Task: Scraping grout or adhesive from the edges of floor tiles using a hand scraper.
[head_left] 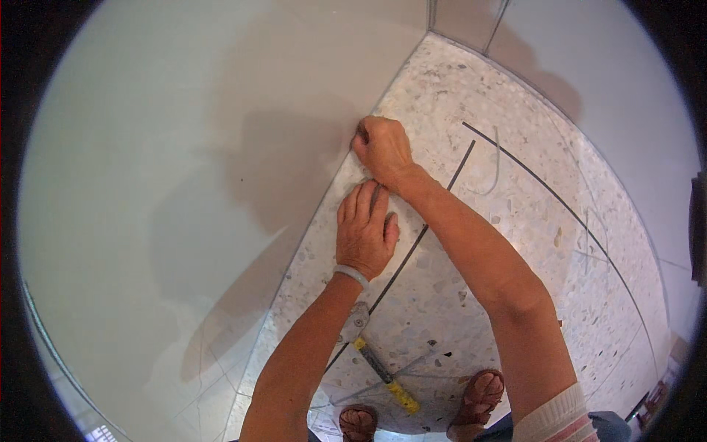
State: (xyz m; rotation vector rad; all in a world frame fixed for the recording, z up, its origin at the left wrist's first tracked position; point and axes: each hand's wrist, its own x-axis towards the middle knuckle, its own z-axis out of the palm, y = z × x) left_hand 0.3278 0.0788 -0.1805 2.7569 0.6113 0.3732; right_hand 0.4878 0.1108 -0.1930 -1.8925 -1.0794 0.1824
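Observation:
My right hand (pixel 384 149) is at the joint where the speckled terrazzo floor (pixel 471 287) meets the pale wall (pixel 147 140). Its fingers are curled together, and whatever they may be gripping is hidden. Just nearer to me, my left hand (pixel 364 230) rests on the terrazzo with its fingers stretched forward and the thumb apart. A light grey band (pixel 352 275) circles that wrist. Beside my left forearm lies a hand tool with a rounded metal head (pixel 356 320) and a yellow and black handle (pixel 386 377); its exact kind is unclear.
Dark thin lines (pixel 421 234) run across the terrazzo; whether they are inlaid or loose I cannot tell. A thin grey curved strand (pixel 497 162) lies beyond my right forearm. A second wall (pixel 604 66) bounds the right side. My sandalled feet (pixel 480 398) are at the lower edge.

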